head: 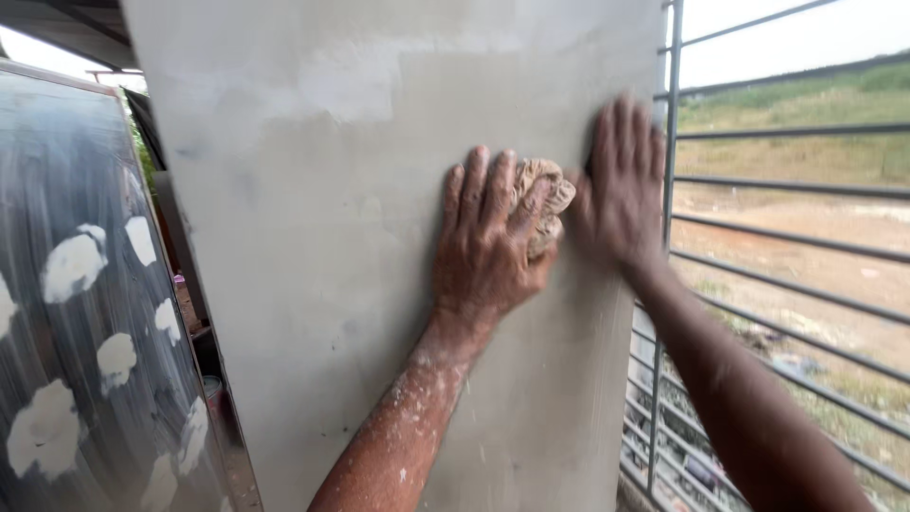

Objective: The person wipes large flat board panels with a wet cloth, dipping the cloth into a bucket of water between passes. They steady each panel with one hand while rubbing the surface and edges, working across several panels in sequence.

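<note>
A tall grey slab (322, 237) stands upright in front of me, its face smeared with pale streaks. My left hand (488, 242) presses against the slab at mid-height, fingers pointing up, gripping a crumpled tan rag (548, 194) between thumb and fingers. The forearm below it is speckled with white dust. My right hand (621, 185) lies flat and spread on the slab near its right edge, just right of the rag, holding nothing.
A dark glossy panel (85, 313) dotted with white blobs leans at the left. A grey metal grille (758, 190) with horizontal bars runs along the right, with bare dirt and grass beyond it.
</note>
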